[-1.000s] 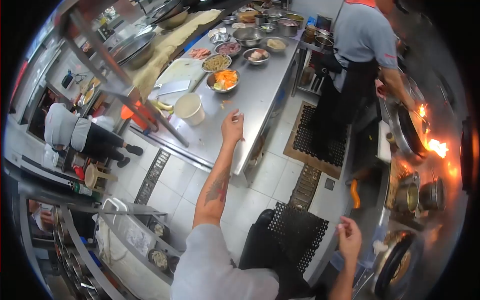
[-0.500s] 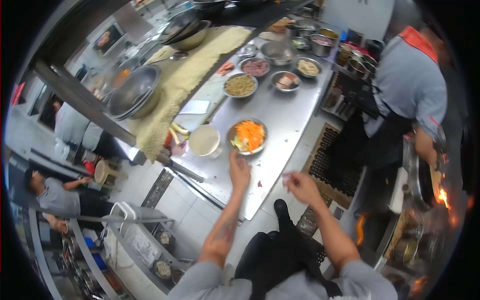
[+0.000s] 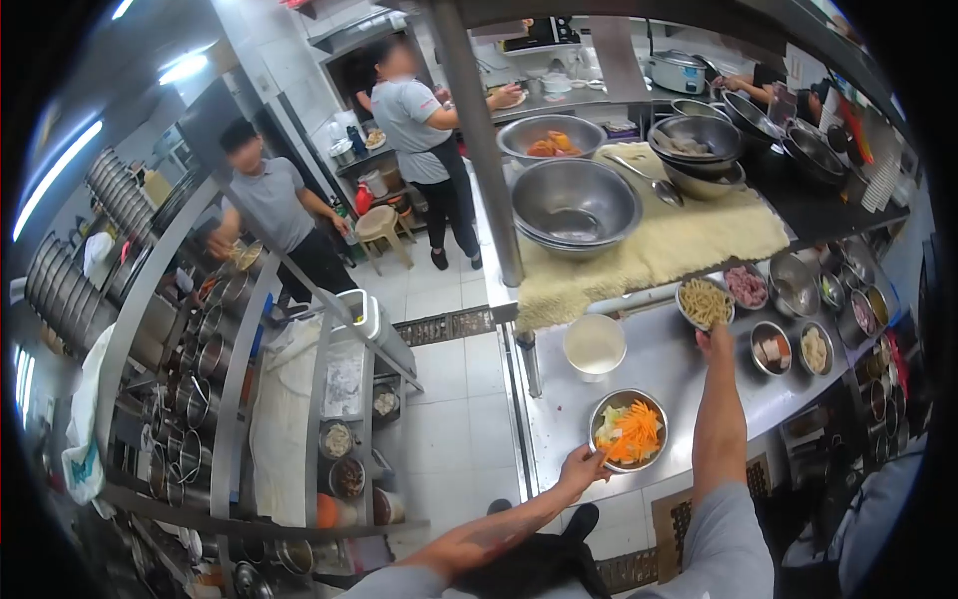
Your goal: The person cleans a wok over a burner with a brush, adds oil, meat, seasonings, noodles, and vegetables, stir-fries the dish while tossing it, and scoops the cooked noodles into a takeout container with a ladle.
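My left hand (image 3: pixel 582 472) pinches the near left rim of a metal bowl (image 3: pixel 660 461), which holds orange carrot strips (image 3: pixel 635 435) and pale green cut leaves, maybe cabbage. With my arm stretched out over the steel table, my right hand (image 3: pixel 716 344) grips the near edge of another metal bowl. That one is filled with yellow-green strips (image 3: pixel 706 301), possibly beans. Between the two bowls and to the left stands a white tub (image 3: pixel 595 346) with something pale inside. Bowls of pink meat (image 3: pixel 745 288), pale chunks (image 3: pixel 770 351) and whitish pieces (image 3: pixel 815 347) sit right of my right hand.
Above the steel table (image 3: pixel 559 419), a shelf covered by a yellowish towel (image 3: pixel 649 255) carries large steel bowls (image 3: pixel 577 205) and a ladle (image 3: pixel 649 182). A metal post (image 3: pixel 474 140) rises at its left. Racks (image 3: pixel 225 399) stand left; two people (image 3: pixel 274 205) work beyond, another sleeve shows lower right.
My view has swung left. My right hand has gone from bare air near the table edge to the bowl of yellow-green strips. My left hand stays at the carrot bowl, now on its rim.
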`<state>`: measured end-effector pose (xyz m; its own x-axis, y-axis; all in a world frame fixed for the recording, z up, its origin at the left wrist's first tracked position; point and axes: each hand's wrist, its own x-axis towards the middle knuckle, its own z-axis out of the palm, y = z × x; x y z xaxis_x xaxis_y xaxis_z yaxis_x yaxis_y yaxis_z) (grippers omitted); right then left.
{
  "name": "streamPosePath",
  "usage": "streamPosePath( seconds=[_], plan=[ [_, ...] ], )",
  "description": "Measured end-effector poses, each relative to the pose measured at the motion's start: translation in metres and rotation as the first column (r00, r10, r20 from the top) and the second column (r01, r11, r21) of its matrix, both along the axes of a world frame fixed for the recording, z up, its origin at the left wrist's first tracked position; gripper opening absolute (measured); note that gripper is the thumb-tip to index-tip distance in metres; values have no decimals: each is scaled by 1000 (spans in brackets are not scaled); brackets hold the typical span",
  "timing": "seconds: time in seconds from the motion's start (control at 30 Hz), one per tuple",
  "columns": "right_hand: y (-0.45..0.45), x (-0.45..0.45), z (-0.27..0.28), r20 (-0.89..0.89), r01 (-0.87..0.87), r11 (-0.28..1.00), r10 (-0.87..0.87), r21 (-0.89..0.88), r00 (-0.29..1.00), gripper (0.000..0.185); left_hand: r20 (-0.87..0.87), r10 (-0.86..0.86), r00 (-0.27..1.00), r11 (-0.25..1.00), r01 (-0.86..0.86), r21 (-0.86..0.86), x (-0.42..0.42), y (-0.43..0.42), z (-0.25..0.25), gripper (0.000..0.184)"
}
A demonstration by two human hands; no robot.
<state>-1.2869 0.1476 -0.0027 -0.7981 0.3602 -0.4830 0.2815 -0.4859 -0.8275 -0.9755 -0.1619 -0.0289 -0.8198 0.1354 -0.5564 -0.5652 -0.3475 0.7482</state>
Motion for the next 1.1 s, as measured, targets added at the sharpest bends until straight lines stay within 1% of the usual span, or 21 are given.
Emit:
streamPosePath(
  seconds=[0.07,0.13,0.2,0.23,0.27,0.33,0.37,0.4,0.43,0.47,0.53,0.57,0.63,0.73,0.77,0.83,0.93,1.0,1.03,1.07,1.1],
  plan=[
    [-3,19,-9,-77,90,995,-92,-38,993,28,8,-11,1000,999,11,48,0,-10,-7,23],
    [0,49,-16,-126,113,989,-125,-98,984,27,0,-29,1000,994,29,101,5,-22,-3,24],
    [-7,99,13,-59,131,991,-131,13,990,24,1,-37,999,999,37,-2,15,-46,12,22],
    [-6,125,18,-129,126,992,-123,11,984,24,-22,-53,998,998,54,22,15,-55,-7,24],
    [-2,154,19,-192,122,993,-118,10,974,23,-25,-58,998,998,58,29,16,-60,-7,24],
    [0,224,30,-250,113,985,-77,132,965,23,-17,-107,994,971,108,213,19,-74,-2,28],
    [-10,269,38,-248,154,964,-98,217,964,26,42,-210,977,941,190,279,25,-79,-11,36],
    [-22,309,50,-249,192,934,-117,300,961,30,99,-391,915,887,346,307,32,-90,13,41],
    [-66,352,88,-263,244,928,-169,283,950,27,32,-524,851,820,494,289,42,-100,18,44],
    [-107,389,117,-271,294,918,-221,266,937,23,-12,-582,813,789,568,234,50,-106,27,42],
    [-123,453,107,-209,243,916,-182,320,961,24,-165,-629,760,721,650,241,59,-111,38,41],
    [-140,483,105,-178,260,915,-213,309,961,24,-169,-634,755,713,655,249,61,-112,46,41],
    [-178,533,99,-116,292,904,-269,313,956,22,-256,-710,656,632,754,178,66,-111,66,38],
    [-225,585,94,-9,293,896,-307,335,952,18,-296,-729,617,571,787,233,92,-116,93,31],
    [-239,600,92,-6,295,893,-312,340,950,17,-287,-725,626,605,779,168,105,-121,103,28],
    [-259,629,87,30,316,869,-353,380,935,15,-300,-753,586,574,807,137,125,-123,87,28],
    [-281,670,86,0,375,866,-397,330,918,15,-322,-774,545,551,830,83,160,-125,82,20],
    [-287,704,81,16,394,855,-424,337,906,13,-265,-845,465,460,884,83,186,-127,97,16],
    [-294,722,79,-17,446,831,-467,333,884,12,-250,-860,445,444,894,65,203,-120,97,17],
    [-298,742,77,-48,495,805,-509,328,859,12,-246,-868,432,430,901,66,220,-112,98,17],
    [-297,772,77,-20,473,820,-494,322,869,12,-294,-877,380,398,918,1,239,-103,99,18]
  ],
)
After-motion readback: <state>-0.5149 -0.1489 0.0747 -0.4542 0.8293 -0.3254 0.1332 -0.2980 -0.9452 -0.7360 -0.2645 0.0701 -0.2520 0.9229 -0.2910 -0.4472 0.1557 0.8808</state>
